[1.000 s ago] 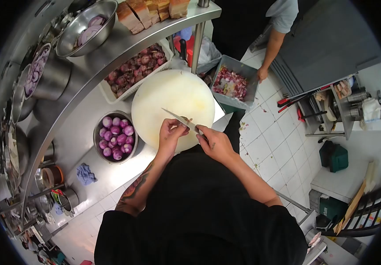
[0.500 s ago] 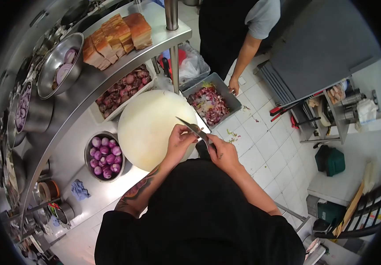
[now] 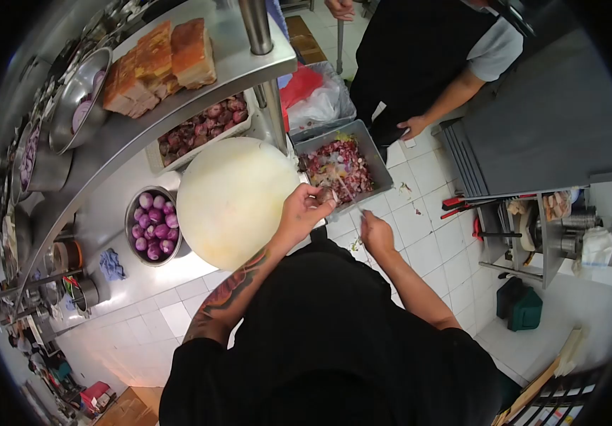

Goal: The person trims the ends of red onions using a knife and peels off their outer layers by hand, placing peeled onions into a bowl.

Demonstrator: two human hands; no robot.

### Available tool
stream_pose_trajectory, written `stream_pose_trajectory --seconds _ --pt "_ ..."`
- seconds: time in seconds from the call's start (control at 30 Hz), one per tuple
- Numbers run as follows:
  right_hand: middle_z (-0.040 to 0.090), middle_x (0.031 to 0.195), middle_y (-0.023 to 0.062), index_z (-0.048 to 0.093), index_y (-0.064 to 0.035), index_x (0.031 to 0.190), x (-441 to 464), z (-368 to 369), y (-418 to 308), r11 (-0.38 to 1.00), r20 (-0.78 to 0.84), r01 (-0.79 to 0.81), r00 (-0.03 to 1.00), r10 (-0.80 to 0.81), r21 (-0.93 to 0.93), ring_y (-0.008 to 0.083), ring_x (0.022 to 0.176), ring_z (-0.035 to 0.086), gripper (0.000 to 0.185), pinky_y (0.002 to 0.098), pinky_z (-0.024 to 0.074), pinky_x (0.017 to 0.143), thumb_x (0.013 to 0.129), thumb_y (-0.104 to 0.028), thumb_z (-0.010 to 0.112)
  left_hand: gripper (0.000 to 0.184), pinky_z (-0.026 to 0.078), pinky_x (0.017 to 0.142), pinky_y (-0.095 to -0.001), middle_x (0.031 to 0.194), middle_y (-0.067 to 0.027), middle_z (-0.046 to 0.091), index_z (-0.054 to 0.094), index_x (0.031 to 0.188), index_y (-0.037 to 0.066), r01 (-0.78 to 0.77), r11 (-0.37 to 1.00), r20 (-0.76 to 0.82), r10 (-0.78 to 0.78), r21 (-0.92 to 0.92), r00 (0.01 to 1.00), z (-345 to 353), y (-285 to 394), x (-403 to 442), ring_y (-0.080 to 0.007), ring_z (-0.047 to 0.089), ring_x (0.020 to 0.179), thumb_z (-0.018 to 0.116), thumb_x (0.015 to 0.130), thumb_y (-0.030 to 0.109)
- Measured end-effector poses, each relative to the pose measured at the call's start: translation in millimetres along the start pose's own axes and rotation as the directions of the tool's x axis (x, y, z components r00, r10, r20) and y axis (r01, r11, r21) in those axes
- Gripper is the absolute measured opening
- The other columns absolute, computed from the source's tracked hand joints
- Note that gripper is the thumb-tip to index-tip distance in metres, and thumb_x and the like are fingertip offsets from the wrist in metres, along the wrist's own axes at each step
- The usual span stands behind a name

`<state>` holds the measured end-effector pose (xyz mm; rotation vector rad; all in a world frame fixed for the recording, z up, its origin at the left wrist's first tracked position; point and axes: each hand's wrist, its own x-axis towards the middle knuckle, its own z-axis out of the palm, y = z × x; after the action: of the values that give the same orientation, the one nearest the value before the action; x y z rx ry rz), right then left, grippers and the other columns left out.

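Observation:
My left hand [image 3: 303, 214] is closed around a small red onion [image 3: 328, 196], held at the near edge of a grey bin [image 3: 381, 169] of onion skins and trimmings. Just to the right, my right hand [image 3: 378, 234] grips a knife [image 3: 350, 192], its handle mostly hidden in the fist. The blade points up and left over the bin, a little apart from the onion. Left of my hands lies a round white cutting board [image 3: 228, 206]. Beside it stands a metal bowl [image 3: 133, 234] of peeled red onions [image 3: 155, 221].
A white crate [image 3: 155, 157] of unpeeled onions sits behind the board. Pork belly slabs [image 3: 157, 67] and a steel bowl [image 3: 72, 117] with sliced onion rest on the overhead shelf [image 3: 245, 64]. Another person [image 3: 419, 64] stands beyond the bin. A blue cloth [image 3: 112, 264] lies on the counter.
My hands have separated and shifted from the board's edge to the bin's near edge; the knife now points over the bin. The other person's arm has moved right, and the camera view has shifted.

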<state>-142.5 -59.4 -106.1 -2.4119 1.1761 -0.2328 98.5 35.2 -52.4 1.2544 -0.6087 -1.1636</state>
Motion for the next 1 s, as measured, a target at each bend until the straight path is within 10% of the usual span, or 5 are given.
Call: stream_pose_trajectory --seconds 0.17,0.37,0.83,1.0 --pt "0.071 0.083 0.0222 0.067 -0.0049 0.114 -9 -41 -17 0.997 -0.063 -0.031 0.997 0.035 0.072 0.0438 0.074 0.069 0.02 0.0541 0.0546 0.068 0.096 -0.011 0.062 0.036 0.056 0.093 -0.0341 0.107 -0.0032 0.069 0.06 0.128 0.001 -0.049 0.962 0.043 0.039 0.27 0.998 -22 34 -4 -0.015 0.066 0.108 0.073 0.096 0.009" --pt "0.067 0.07 0.0202 0.062 0.0006 0.099 19 -68 -148 0.819 0.081 0.004 0.995 -0.062 0.574 0.0392 0.062 0.067 0.017 0.0445 0.0496 0.057 0.1 -0.016 0.063 0.052 0.053 0.104 -0.0383 0.129 -0.0125 0.066 0.052 0.146 0.001 0.132 0.83 0.039 -0.133 -0.542 0.99 -71 47 -24 -0.0236 0.064 0.123 0.061 0.107 0.034" --pt "0.063 0.061 0.014 0.056 0.0019 0.086 16 -59 -246 0.703 0.135 -0.038 0.987 -0.082 0.71 0.0195 0.051 0.062 0.024 0.0354 0.047 0.05 0.103 -0.015 0.06 0.055 0.042 0.117 -0.0431 0.14 -0.0141 0.063 0.05 0.144 0.007 0.109 0.713 0.067 -0.086 -0.692 0.994 -105 38 -73 -0.0272 0.057 0.133 0.053 0.108 0.047" --pt "0.063 0.061 0.013 0.058 0.002 0.087 17 -62 -252 0.709 0.175 -0.045 0.978 -0.111 0.704 0.0183 0.051 0.061 0.023 0.0349 0.0462 0.05 0.103 -0.015 0.06 0.046 0.046 0.113 -0.0432 0.134 -0.0139 0.067 0.055 0.144 0.002 0.029 0.778 0.111 0.053 -0.628 0.992 -130 35 -85 -0.0259 0.064 0.126 0.061 0.107 0.028"
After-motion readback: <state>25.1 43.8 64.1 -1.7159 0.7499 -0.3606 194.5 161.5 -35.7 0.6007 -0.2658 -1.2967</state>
